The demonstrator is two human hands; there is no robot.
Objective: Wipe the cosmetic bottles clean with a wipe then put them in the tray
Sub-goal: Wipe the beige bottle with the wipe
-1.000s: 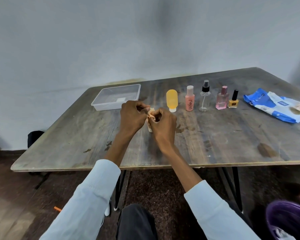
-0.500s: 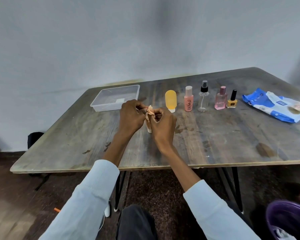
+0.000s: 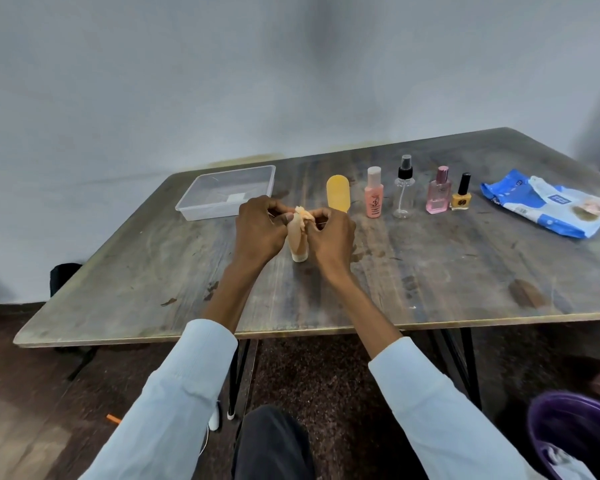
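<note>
Nearest, a dark trouser knee [image 3: 274, 441] sits between two pale blue shirt sleeves [image 3: 174, 403], and a purple plastic tub [image 3: 568, 431] shows at the lower right on the dark floor. The forearms reach out over the near edge of the worn grey-brown wooden table [image 3: 430, 289].

Out past the middle of the table the two hands meet. The left hand [image 3: 260, 230] and the right hand [image 3: 331, 237] both have their fingers curled in, pinching a thin, crumpled pale wipe [image 3: 300, 214] that is wrapped over a small peach-coloured tube with a white cap [image 3: 298, 244]. The tube stands cap-down on the table top between the hands — its upper end is bunched inside the wipe at the fingertips. How much of the tube each hand touches directly I cannot tell.

Behind the hands stands a row of bottles, upright and apart from one another: a yellow rounded tube [image 3: 338, 194] just behind the right hand, then a pink bottle with a pale cap [image 3: 374, 197], a clear spray bottle with a black nozzle [image 3: 404, 192], a pink square perfume bottle [image 3: 439, 195] and a small yellow nail polish bottle with a black cap [image 3: 461, 197]. Right of the row lies a blue and white wipes packet [image 3: 541, 202], flat on the table.

At the far left corner rests a clear rectangular plastic tray [image 3: 187, 207] — only a small white label shows through its base. A grey wall rises beyond.
</note>
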